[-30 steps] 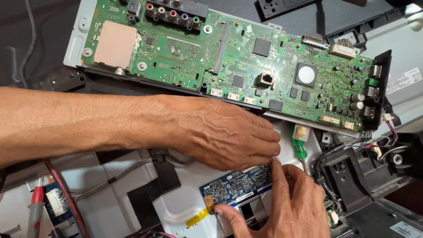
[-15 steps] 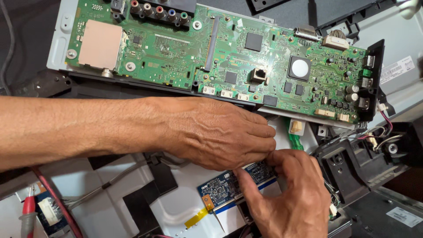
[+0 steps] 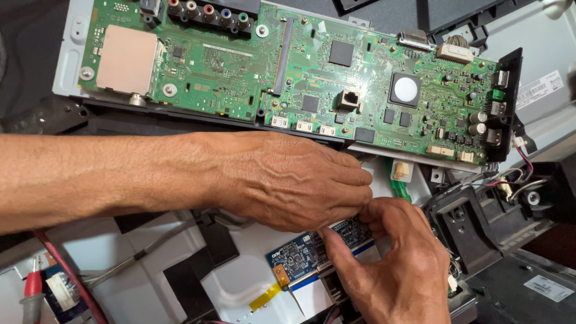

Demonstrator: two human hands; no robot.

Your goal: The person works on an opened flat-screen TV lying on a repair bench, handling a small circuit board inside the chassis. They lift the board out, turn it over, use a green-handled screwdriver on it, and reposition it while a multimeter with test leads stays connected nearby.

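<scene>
A small blue circuit board (image 3: 312,252) at 6 o'clock is pinched at its right end by the curled right hand (image 3: 396,258). The left hand (image 3: 288,180), fingers bent and gripping nothing visible, is laid over its upper edge, below 1 large green circuit board (image 3: 288,66) at 12 o'clock.

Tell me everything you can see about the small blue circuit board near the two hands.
The small blue circuit board is a narrow rectangle, densely set with tiny components. It lies tilted, right end higher, on a white panel below the big green board. A yellow tape strip runs from its lower left corner. The left hand covers its right end, and the right hand touches it there from below.
</scene>
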